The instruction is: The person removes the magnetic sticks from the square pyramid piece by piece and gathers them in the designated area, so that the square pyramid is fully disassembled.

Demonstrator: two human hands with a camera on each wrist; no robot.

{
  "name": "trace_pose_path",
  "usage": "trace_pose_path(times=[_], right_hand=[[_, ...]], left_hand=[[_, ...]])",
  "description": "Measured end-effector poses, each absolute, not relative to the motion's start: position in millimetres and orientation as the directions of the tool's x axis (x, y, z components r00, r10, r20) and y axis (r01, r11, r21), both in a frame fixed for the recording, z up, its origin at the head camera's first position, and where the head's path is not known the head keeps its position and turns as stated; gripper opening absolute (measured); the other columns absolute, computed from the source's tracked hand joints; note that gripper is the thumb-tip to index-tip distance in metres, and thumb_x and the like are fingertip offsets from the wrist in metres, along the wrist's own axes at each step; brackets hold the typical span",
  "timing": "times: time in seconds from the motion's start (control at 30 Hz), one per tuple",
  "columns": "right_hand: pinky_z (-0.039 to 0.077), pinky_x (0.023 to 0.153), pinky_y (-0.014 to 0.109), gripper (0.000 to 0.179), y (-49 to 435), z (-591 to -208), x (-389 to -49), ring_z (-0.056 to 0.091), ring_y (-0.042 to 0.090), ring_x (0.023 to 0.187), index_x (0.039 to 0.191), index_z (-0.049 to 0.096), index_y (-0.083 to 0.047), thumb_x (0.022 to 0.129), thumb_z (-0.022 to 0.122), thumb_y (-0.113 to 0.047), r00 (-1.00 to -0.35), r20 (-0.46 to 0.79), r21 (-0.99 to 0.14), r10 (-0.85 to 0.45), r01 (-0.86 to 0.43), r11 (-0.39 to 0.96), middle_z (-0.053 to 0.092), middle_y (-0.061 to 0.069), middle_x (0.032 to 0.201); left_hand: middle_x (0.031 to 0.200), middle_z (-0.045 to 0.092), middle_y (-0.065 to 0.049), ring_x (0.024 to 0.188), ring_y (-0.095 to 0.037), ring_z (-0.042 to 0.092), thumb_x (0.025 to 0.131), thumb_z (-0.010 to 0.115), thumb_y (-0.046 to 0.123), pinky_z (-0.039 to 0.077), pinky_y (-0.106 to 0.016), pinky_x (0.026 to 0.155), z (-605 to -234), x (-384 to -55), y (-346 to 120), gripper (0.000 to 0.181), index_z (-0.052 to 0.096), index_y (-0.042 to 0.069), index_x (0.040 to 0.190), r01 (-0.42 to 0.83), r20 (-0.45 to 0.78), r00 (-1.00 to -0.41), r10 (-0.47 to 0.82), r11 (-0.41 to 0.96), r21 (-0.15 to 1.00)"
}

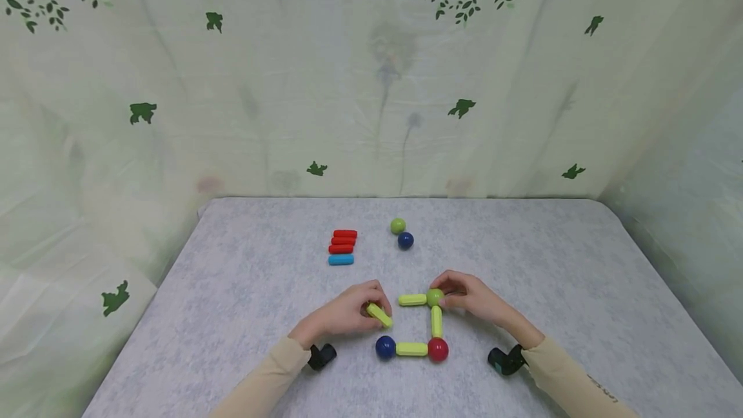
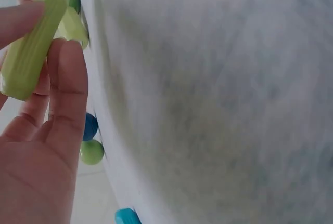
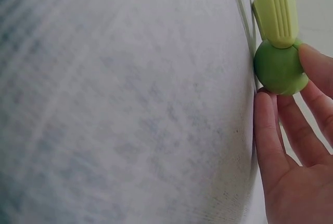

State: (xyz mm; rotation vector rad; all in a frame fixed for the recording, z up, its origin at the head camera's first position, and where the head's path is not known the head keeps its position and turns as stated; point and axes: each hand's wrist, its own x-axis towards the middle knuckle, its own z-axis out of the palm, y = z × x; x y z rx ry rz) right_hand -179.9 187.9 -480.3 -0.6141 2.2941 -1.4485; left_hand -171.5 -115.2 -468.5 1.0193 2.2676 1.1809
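Observation:
My left hand (image 1: 356,307) pinches a yellow-green rod (image 1: 379,315) between thumb and fingers, its free end tilted down toward the right. With thumb and fingertips my right hand (image 1: 471,295) grips a green ball (image 1: 435,297) at the far right corner of a joined shape. From that ball one yellow-green rod (image 1: 413,300) points left and another rod (image 1: 436,322) runs down to a red ball (image 1: 438,349). A third rod (image 1: 411,349) links the red ball to a dark blue ball (image 1: 386,348), which lies just below the held rod.
Behind the hands, several red rods (image 1: 344,241) lie side by side with a light blue rod (image 1: 340,260) in front. Right of them sit a loose green ball (image 1: 397,226) and a dark blue ball (image 1: 406,240). A printed curtain (image 1: 360,82) stands behind the grey table (image 1: 232,263).

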Motion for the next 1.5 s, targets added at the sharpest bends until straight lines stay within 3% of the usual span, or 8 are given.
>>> trace_pose_path(times=[0.3, 0.53, 0.83, 1.2, 1.37, 1.5], right_hand=[[0.047, 0.086, 0.035, 0.023, 187.9, -480.3, -179.4, 0.057, 0.026, 0.104, 0.112, 0.061, -0.007, 0.09, 0.064, -0.01, -0.837, -0.067, -0.918, -0.543, -0.161, 0.363, 0.061, 0.006, 0.111], [0.046, 0.086, 0.033, 0.023, 189.3, -481.0, -180.0, 0.057, 0.026, 0.104, 0.113, 0.061, -0.005, 0.09, 0.065, -0.01, -0.837, -0.06, -0.921, -0.544, -0.164, 0.354, 0.061, 0.007, 0.111], [0.047, 0.086, 0.033, 0.022, 187.8, -479.7, -178.8, 0.057, 0.026, 0.104, 0.112, 0.062, -0.007, 0.09, 0.064, -0.009, -0.834, -0.057, -0.923, -0.548, -0.164, 0.347, 0.061, 0.007, 0.111], [0.047, 0.085, 0.032, 0.022, 188.0, -479.8, -178.3, 0.057, 0.026, 0.105, 0.113, 0.061, -0.006, 0.091, 0.064, -0.01, -0.832, -0.054, -0.924, -0.552, -0.168, 0.344, 0.061, 0.007, 0.111], [0.047, 0.086, 0.031, 0.023, 187.9, -479.6, -178.5, 0.057, 0.027, 0.105, 0.113, 0.061, -0.006, 0.091, 0.063, -0.009, -0.833, -0.052, -0.924, -0.551, -0.17, 0.343, 0.061, 0.007, 0.112], [0.047, 0.086, 0.032, 0.022, 188.5, -479.6, -178.6, 0.057, 0.026, 0.105, 0.113, 0.062, -0.006, 0.091, 0.064, -0.01, -0.835, -0.053, -0.922, -0.548, -0.17, 0.348, 0.061, 0.006, 0.111]], left_hand=[[0.096, 0.06, 0.012, 0.094, -0.01, 0.057, 0.089, 0.07, 0.018, 0.047, -0.033, 0.084, -465.2, -179.6, -138.5, 0.012, 0.063, 0.019, 0.098, 0.42, 0.1, -0.82, 0.563, 0.474, 0.774], [0.096, 0.061, 0.004, 0.09, -0.015, 0.054, 0.084, 0.074, 0.008, 0.047, -0.037, 0.083, -462.4, -193.5, -158.3, 0.017, 0.066, 0.013, 0.098, 0.369, 0.163, -0.912, 0.376, 0.58, 0.727], [0.092, 0.062, -0.001, 0.087, -0.019, 0.054, 0.081, 0.074, -0.002, 0.047, -0.035, 0.077, -466.2, -212.1, -164.9, 0.017, 0.065, 0.009, 0.091, 0.394, 0.206, -0.915, 0.347, 0.658, 0.642], [0.088, 0.051, -0.004, 0.088, -0.023, 0.046, 0.082, 0.072, -0.001, 0.044, -0.035, 0.075, -465.0, -218.6, -161.4, 0.015, 0.061, 0.008, 0.089, 0.325, 0.138, -0.944, 0.299, 0.778, 0.538], [0.088, 0.048, -0.004, 0.088, -0.023, 0.043, 0.082, 0.071, 0.0, 0.042, -0.034, 0.073, -464.1, -218.1, -159.1, 0.016, 0.06, 0.009, 0.09, 0.334, 0.157, -0.942, 0.297, 0.778, 0.532], [0.094, 0.051, -0.005, 0.094, -0.026, 0.047, 0.082, 0.071, -0.002, 0.045, -0.038, 0.08, -461.7, -215.5, -151.6, 0.017, 0.062, 0.006, 0.094, 0.418, 0.214, -0.907, 0.363, 0.705, 0.574]])
